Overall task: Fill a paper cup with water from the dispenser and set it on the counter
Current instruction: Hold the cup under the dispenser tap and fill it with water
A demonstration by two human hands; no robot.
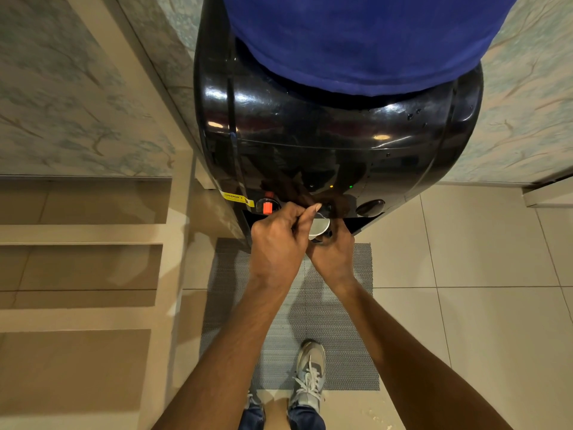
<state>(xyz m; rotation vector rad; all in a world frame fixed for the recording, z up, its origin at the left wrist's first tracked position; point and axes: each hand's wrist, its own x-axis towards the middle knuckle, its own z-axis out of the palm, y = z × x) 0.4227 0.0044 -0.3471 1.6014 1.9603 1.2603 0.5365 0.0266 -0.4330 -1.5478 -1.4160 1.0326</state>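
We looked down on a glossy black, round-shouldered water dispenser (338,131) that carried a large blue water bottle (356,38) at the far centre. Patterned pale-green wallpaper (62,97) flanked it on both sides, beige stepped ledges (80,265) lay to the left, and cream floor tiles (483,274) spread to the right. No counter could be identified with certainty. A grey woven floor mat (310,321) lay before the dispenser, with a grey laced sneaker (308,377) on its near edge.

Our left hand (277,240) was curled at the tap row, its thumb extended towards the middle tap; what the fingers pressed or pinched we could not tell. Our right hand (333,251) was wrapped beneath and around a small white paper cup (319,226), held just under the middle tap, right of the red-buttoned hot-water tap (267,207). A dark round tap (370,207) sat farther right.

We judged the filling step to be in hand; water level and flow were not visible. The next move would call for releasing the tap, then carrying the cup level, since thin paper walls buckle under squeezing.
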